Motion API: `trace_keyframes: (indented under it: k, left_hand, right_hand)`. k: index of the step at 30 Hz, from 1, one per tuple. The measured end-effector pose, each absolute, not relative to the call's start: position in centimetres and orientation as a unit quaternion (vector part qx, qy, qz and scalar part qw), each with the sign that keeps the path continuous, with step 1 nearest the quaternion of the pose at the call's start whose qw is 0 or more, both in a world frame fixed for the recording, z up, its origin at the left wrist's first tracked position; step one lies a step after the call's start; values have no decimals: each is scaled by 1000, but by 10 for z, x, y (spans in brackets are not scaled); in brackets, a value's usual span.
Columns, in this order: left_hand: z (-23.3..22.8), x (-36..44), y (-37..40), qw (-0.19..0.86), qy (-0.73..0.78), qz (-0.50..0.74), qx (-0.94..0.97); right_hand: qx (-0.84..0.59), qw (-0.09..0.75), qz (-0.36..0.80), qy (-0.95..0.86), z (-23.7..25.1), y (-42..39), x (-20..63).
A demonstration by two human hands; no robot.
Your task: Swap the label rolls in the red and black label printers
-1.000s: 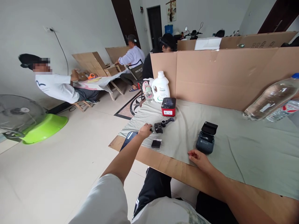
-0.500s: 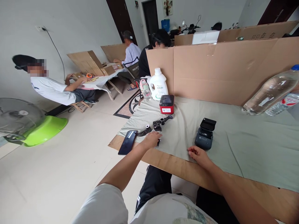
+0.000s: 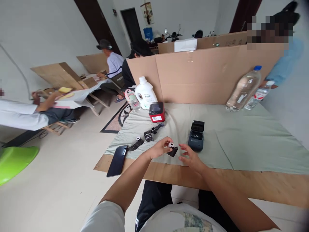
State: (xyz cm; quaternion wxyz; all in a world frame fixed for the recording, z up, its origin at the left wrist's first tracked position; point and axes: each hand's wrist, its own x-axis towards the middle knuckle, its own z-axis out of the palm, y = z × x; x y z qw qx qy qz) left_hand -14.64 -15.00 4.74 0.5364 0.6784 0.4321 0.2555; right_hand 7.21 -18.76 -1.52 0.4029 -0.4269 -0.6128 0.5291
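Observation:
My left hand [image 3: 162, 147] pinches a small roll of black label tape [image 3: 173, 151] with a white core, just above the cloth. Close to its right side is my right hand [image 3: 190, 157], fingers spread, with nothing in it. A dark portable label printer [image 3: 196, 141] stands beyond my right hand, its lid raised. Left of my hands lies another partly unrolled black tape roll [image 3: 136, 144]. Behind it are a black-wrapped packet [image 3: 149, 135] and a small dark roll [image 3: 154, 130]. A phone [image 3: 117, 161] lies at the table's left edge.
A red and black box [image 3: 157, 112], a white detergent bottle [image 3: 146, 94] and a pink-topped clear bottle [image 3: 132, 100] stand at the back left. A cardboard partition [image 3: 193, 79] borders the back. Large and small water bottles [image 3: 245, 88] stand back right, near another person's blue sleeve [image 3: 288, 64].
My left hand has lifted a black tape roll and moved it right. My right hand has moved left from beside the printer towards it, fingers spreading. The view has turned right.

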Motion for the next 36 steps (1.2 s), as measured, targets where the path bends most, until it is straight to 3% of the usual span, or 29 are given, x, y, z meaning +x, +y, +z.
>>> trace_keyframes:
  k: [5,15,23,36]
  left_hand:
    - [50,-87,-122,555,358,222,717]
    - [30,11,-53,306,366,137,868]
    - [14,18,-48,208,401,68,890]
    - [19,19,-52,149,416,101,891]
  right_hand:
    - [-507,447,501,-540,-12,-193,80]
    - [-597,498,499,-383,-24,-167,107]
    - [-635,446,508,-374,-17,-155,115]
    - [-642,419,533,-358,-5,-151,113]
